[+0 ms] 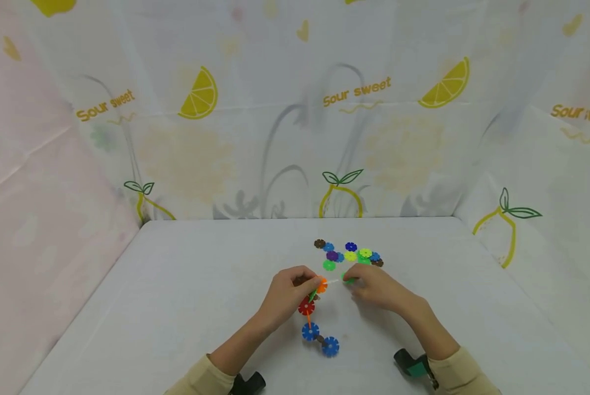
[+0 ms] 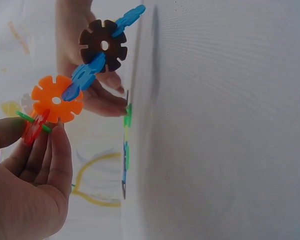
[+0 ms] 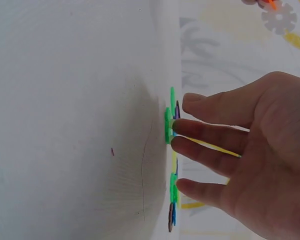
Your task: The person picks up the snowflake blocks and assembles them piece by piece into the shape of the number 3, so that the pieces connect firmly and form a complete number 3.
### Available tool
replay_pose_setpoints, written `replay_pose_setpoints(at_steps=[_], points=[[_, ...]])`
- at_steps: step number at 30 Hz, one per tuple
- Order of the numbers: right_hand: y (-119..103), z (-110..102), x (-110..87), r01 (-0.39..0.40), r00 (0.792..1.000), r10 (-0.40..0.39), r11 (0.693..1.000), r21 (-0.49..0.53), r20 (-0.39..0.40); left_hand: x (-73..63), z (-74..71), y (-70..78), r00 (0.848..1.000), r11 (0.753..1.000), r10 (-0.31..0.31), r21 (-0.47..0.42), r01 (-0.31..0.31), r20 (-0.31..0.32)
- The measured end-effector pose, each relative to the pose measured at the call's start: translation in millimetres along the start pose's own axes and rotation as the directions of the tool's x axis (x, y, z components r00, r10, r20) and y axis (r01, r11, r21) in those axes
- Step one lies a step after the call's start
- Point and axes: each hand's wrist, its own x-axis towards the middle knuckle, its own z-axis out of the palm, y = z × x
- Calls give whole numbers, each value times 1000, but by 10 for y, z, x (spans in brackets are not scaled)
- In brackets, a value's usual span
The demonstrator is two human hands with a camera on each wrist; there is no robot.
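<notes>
My left hand [image 1: 289, 291] pinches a chain of notched plastic discs between thumb and fingers. In the left wrist view, the chain shows an orange disc [image 2: 55, 90], blue discs [image 2: 85, 76], a brown disc [image 2: 97, 35], and a red disc [image 2: 34, 129] beside a green disc [image 2: 24, 116] at the fingertips. A white disc [image 3: 280, 19] on the chain shows in the right wrist view. My right hand [image 1: 379, 286] reaches down to a loose green disc [image 3: 167, 125] on the table. Its fingers are extended, with fingertips touching the disc and the thumb apart.
Behind the right hand, several loose discs lie on the white table [image 1: 201, 285], including purple [image 1: 332, 255], brown [image 1: 319, 243] and yellow [image 1: 350, 256] ones. A printed cloth [image 1: 255, 137] hangs along the table's back and sides. Black wrist devices [image 1: 249, 384] show at both sleeves.
</notes>
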Motion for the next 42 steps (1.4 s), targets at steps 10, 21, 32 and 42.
replay_pose_setpoints(at_steps=[10, 21, 32, 42], points=[[-5, 1, 19, 14, 1000, -14, 1000, -15, -2, -12, 10, 25, 1000, 1000, -10, -5, 10, -4], [-39, 60, 39, -150, 988, 151, 987, -51, 21, -7, 6, 18, 1000, 1000, -12, -6, 12, -6], [-82, 40, 14, -153, 987, 154, 988, -16, 46, -17, -14, 9, 1000, 999, -7, -38, 7, -2], [5, 13, 18, 17, 999, -14, 996, 82, -38, 1, -19, 14, 1000, 996, -18, -82, 18, 7]])
